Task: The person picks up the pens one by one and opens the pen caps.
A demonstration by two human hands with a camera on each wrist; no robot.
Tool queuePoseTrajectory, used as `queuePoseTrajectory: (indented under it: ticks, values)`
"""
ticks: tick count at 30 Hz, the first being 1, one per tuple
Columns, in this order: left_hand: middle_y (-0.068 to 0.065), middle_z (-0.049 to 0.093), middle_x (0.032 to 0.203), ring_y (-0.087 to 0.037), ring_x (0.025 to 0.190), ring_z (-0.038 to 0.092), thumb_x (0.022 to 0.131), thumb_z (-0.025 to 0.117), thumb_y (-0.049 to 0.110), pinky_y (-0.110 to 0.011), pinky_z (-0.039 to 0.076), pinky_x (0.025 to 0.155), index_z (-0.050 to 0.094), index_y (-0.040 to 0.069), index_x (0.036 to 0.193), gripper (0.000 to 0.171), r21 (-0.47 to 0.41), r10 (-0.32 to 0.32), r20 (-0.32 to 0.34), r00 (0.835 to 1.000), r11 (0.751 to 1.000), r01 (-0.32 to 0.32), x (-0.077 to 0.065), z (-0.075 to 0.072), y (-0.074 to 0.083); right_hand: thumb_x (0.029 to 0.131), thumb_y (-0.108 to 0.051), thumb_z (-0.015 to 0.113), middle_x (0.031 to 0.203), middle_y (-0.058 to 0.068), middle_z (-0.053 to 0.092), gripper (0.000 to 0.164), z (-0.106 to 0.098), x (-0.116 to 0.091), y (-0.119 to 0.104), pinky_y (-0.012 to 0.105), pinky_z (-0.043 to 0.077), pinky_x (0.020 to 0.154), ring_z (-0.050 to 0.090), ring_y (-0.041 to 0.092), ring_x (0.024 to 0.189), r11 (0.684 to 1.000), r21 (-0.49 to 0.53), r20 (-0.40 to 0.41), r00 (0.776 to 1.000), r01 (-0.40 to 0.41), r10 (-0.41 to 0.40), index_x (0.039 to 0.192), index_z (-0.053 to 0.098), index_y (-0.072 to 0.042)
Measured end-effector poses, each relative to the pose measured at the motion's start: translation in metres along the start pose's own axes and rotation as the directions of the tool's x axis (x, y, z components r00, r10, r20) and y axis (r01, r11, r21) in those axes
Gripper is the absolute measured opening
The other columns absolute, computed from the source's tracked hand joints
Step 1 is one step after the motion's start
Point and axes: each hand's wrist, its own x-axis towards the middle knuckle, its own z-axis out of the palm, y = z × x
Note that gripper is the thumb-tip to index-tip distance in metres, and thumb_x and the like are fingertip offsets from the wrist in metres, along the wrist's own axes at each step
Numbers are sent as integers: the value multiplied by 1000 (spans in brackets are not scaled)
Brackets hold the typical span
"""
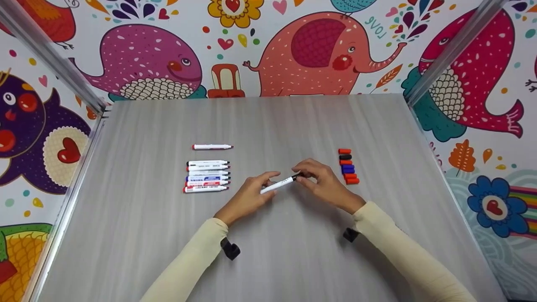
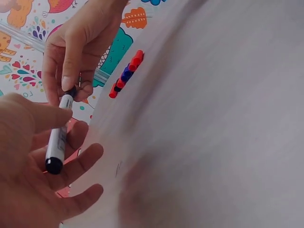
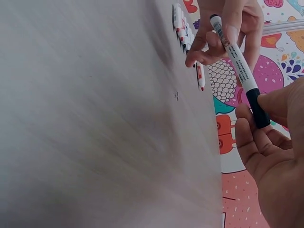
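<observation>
A white marker [image 1: 277, 184] with a black cap [image 3: 258, 108] is held between both hands above the middle of the table, slanting up to the right in the head view. My left hand [image 1: 250, 193] pinches its white barrel between thumb and fingers, the other fingers spread. The barrel's black end [image 2: 54, 165] points toward the left palm. At the other end, my right hand [image 1: 327, 184] grips the black cap between thumb and fingertips. In the right wrist view the cap covers the marker's tip.
Several uncapped markers [image 1: 207, 178] lie in a stacked row on the left of the grey table [image 1: 268, 260], with a single red-tipped marker [image 1: 212, 147] beyond them. Several loose caps, red, black and blue [image 1: 348, 168], line up at the right. Patterned walls [image 1: 235, 42] enclose the table.
</observation>
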Motion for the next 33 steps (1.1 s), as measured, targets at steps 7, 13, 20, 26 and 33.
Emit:
queuePoseTrajectory:
  ticks: [7, 13, 20, 26, 33]
  values:
    - [-6, 74, 101, -16, 83, 61, 105, 72, 1, -36, 53, 80, 62, 0, 150, 47, 121, 28, -19, 999, 992, -26, 3, -1, 2, 99, 3, 79, 120, 6, 76, 32, -1, -2, 0, 33, 60, 94, 71, 21, 102, 998, -50, 66, 997, -23, 26, 129, 79, -9]
    - [-16, 77, 117, -27, 100, 71, 105, 71, 0, -50, 59, 93, 66, -2, 143, 39, 211, 91, -33, 995, 974, -82, 5, 2, 1, 98, 1, 81, 113, 2, 76, 30, 1, -2, 1, 32, 59, 88, 68, 18, 95, 995, -93, 120, 991, -45, 56, 126, 79, -6]
    - [-10, 78, 114, -26, 102, 71, 103, 72, 0, -46, 58, 92, 76, 1, 122, 20, 318, 167, -52, 985, 937, -143, 7, 9, 1, 98, 2, 81, 104, 2, 75, 21, 3, -3, 1, 27, 55, 82, 64, 16, 90, 993, -99, 125, 989, -61, 73, 117, 82, -8]
    - [-8, 79, 114, -26, 105, 70, 99, 78, 0, -50, 57, 98, 77, 2, 120, 21, 395, 250, -92, 964, 898, -195, 6, 13, -2, 99, -3, 81, 102, 2, 77, 17, 5, -2, 0, 27, 52, 78, 65, 17, 88, 996, -59, 117, 990, -72, 79, 114, 84, -11]
    - [-5, 79, 108, -25, 102, 70, 97, 83, 6, -53, 55, 102, 80, 7, 119, 22, 455, 308, -97, 946, 859, -233, 8, 15, -2, 100, -3, 80, 102, 6, 80, 19, 9, -1, -2, 26, 52, 76, 64, 18, 86, 998, -34, 127, 990, -55, 59, 116, 85, -11]
